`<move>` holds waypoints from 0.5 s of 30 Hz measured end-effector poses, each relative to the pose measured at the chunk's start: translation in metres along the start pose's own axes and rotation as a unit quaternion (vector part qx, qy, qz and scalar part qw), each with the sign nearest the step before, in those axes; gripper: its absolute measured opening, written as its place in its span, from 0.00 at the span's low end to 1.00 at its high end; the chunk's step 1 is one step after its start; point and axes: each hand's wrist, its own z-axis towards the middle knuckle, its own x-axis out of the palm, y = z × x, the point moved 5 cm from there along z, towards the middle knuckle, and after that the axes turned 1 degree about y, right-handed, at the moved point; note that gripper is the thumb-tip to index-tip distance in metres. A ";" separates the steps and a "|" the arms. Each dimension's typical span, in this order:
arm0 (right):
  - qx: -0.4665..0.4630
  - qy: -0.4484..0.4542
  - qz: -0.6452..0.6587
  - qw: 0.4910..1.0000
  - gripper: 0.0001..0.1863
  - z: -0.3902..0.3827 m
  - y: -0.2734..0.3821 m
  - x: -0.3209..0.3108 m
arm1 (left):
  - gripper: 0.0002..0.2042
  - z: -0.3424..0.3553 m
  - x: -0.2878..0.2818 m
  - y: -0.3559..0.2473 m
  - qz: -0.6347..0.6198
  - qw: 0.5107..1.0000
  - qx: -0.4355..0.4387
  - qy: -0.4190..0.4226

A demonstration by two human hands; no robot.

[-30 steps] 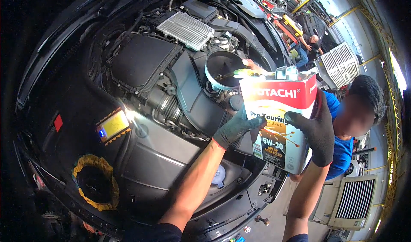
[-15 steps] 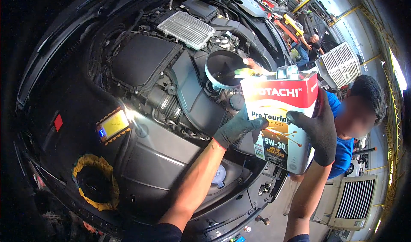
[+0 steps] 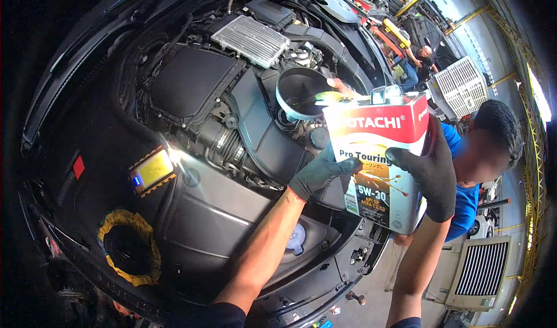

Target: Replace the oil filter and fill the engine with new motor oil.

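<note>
Between my gloved hands is a red and white motor oil can (image 3: 371, 174), held up over the front of the open engine bay. My left hand (image 3: 325, 174) grips its left side with the thumb across the front. On its right side, my right hand (image 3: 432, 174) is wrapped round it, thumb also on the front face. Just past the can's top left corner, a black funnel (image 3: 301, 93) sits upright in the engine. Another person's hand (image 3: 342, 88) shows beside the funnel, behind the can; what it holds is mostly hidden.
A lit yellow work light (image 3: 152, 170) lies on the dark cover at left, above a yellow-rimmed black ring (image 3: 129, 247). A blue reservoir cap (image 3: 296, 239) is near the front edge. A co-worker in blue (image 3: 467, 206) stands close at right; another person (image 3: 423, 61) is farther back.
The oil can has shifted very slightly left and its lower edge has risen a little. My hands keep the same grip on it.
</note>
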 end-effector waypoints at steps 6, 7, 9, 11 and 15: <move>-0.007 0.009 0.001 1.000 0.40 0.003 0.002 0.003 | 0.31 0.001 -0.002 -0.002 -0.009 1.000 0.022 -0.001; -0.021 0.007 -0.013 1.000 0.40 0.005 0.002 0.002 | 0.31 0.002 -0.002 -0.002 -0.019 1.000 0.009 -0.005; -0.036 0.004 -0.027 0.999 0.40 0.006 0.002 0.000 | 0.31 0.001 -0.001 -0.003 -0.028 1.000 -0.004 -0.009; -0.021 0.006 -0.046 0.999 0.40 0.006 0.000 -0.001 | 0.30 0.000 -0.002 -0.003 -0.001 0.999 -0.041 -0.026; -0.022 0.017 -0.019 0.999 0.40 0.007 0.004 0.003 | 0.29 0.002 -0.003 0.003 -0.045 0.998 0.047 -0.027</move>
